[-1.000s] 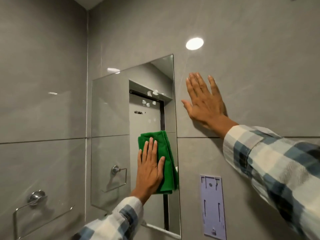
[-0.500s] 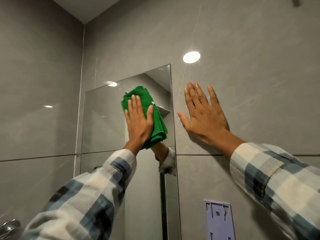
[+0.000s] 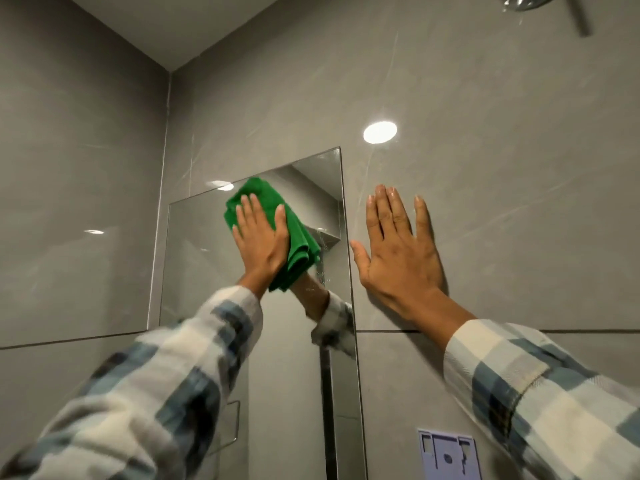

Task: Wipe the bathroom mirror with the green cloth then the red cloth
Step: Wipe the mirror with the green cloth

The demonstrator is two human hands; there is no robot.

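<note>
A frameless rectangular mirror (image 3: 194, 271) hangs on the grey tiled wall. My left hand (image 3: 261, 239) lies flat on a folded green cloth (image 3: 298, 237), pressing it against the glass near the mirror's top edge. The cloth sticks out above and to the right of my fingers. My right hand (image 3: 398, 258) rests flat with fingers spread on the bare tile just right of the mirror, holding nothing. The mirror reflects my left forearm and sleeve. No red cloth is in view.
A lilac plastic wall bracket (image 3: 448, 455) is fixed low on the tile right of the mirror. A shower head (image 3: 526, 1) juts out at the top right. The room corner (image 3: 166, 168) runs just left of the mirror.
My left hand has slid the green cloth up the mirror from its lower middle to near its top edge. My right hand has stayed flat on the wall. The camera has tilted upward.
</note>
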